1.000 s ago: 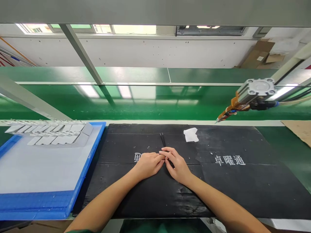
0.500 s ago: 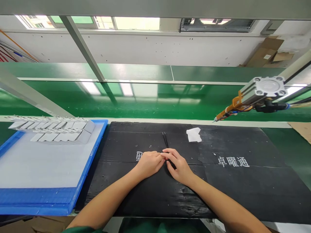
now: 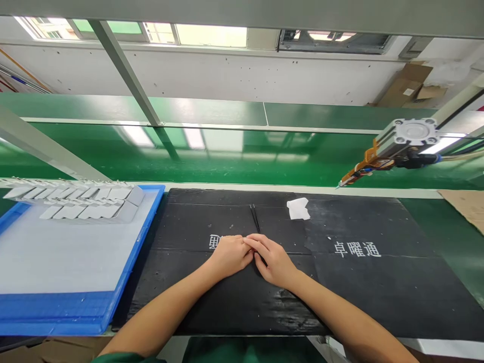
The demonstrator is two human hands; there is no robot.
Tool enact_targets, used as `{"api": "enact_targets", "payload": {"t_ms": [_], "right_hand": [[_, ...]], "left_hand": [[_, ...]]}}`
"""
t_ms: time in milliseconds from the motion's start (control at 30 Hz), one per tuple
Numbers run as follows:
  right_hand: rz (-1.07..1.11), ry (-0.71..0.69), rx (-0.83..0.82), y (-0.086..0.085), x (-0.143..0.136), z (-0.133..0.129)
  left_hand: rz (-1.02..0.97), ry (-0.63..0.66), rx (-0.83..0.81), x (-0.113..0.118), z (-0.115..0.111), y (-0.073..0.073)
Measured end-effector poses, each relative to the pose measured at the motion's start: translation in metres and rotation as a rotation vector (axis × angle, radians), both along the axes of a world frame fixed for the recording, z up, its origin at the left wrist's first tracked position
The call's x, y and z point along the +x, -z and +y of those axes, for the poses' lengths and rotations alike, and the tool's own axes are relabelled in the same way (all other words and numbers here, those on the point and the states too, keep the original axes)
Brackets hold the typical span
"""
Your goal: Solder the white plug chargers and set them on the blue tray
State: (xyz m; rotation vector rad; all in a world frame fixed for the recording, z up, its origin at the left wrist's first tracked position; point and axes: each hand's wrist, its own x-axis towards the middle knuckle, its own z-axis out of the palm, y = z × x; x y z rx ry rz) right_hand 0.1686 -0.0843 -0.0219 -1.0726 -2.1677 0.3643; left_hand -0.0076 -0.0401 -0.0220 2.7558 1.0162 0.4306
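Note:
My left hand [image 3: 231, 256] rests on the black mat [image 3: 363, 297] with its fingers curled. My right hand [image 3: 275, 263] touches it, its fingertips lying over the left fingers. Nothing shows inside the curled left fingers, though their undersides are hidden. The right hand's fingers are slightly apart and hold no object that I can see. Just beyond the hands lie black tweezers [image 3: 254, 218], tips pointing away. A crumpled white piece [image 3: 298, 208] lies on the mat to their right.
On the left, a blue tray [image 3: 124, 275] with a white sheet holds rows of white box-like pieces [image 3: 96, 209]. An orange-tipped tool on a metal cylinder [image 3: 410, 135] hangs over the back right. Cardboard boxes [image 3: 406, 83] stand beyond.
The view has shifted slightly. The right fingers have come closer together and lie farther over the left hand; the left hand stays curled on the mat.

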Motion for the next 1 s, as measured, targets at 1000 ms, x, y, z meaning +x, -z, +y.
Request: {"api": "enact_targets", "payload": {"t_ms": [1000], "right_hand": [[-0.230, -0.006, 0.154, -0.0001, 0.0019, -0.0029]], "left_hand": [[-0.019, -0.043, -0.103, -0.0005, 0.0005, -0.0019]]}}
